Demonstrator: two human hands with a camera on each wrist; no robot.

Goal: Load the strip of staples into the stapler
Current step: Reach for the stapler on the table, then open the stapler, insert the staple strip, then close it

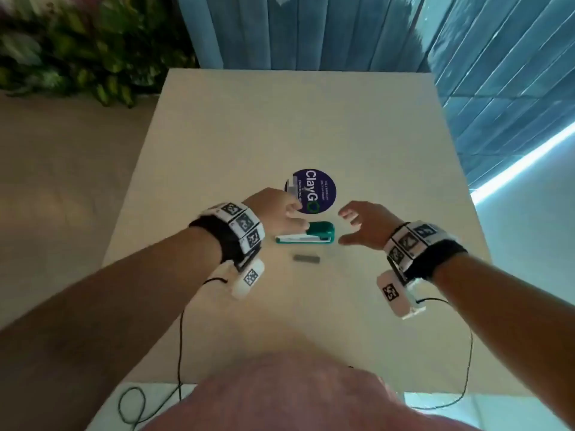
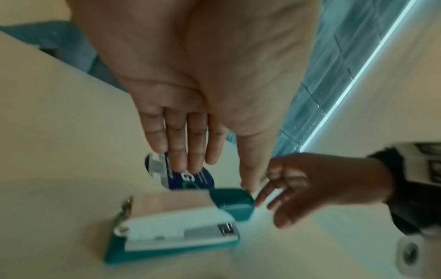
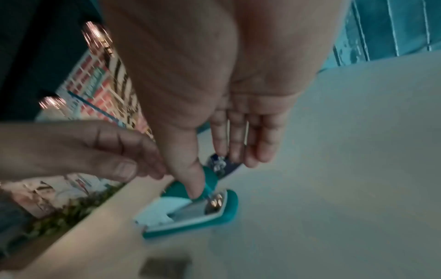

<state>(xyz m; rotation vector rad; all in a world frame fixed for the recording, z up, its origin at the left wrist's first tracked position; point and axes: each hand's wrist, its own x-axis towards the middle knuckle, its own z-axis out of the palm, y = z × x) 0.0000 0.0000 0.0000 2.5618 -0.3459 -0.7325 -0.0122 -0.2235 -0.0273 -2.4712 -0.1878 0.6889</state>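
Observation:
A teal and white stapler [image 1: 306, 236] lies flat on the beige table [image 1: 280, 126], its long side facing me. The grey strip of staples [image 1: 306, 259] lies loose on the table just nearer to me than the stapler. My left hand [image 1: 297, 217] hovers at the stapler's far left, fingers straight, and its thumb [image 2: 249, 181] reaches the teal cap [image 2: 232, 202]. My right hand [image 1: 343, 227] hangs open just right of the stapler and holds nothing. In the right wrist view its thumb [image 3: 190, 181] stands in front of the stapler [image 3: 190, 215]; whether it touches is unclear.
A round dark blue sticker [image 1: 314, 191] is stuck on the table just beyond the stapler. Black cables [image 1: 180, 337] trail from both wrists over the near table edge. Leafy plants [image 1: 77, 57] stand off the table's far left corner, and a blue panelled wall [image 1: 311, 29] runs behind it.

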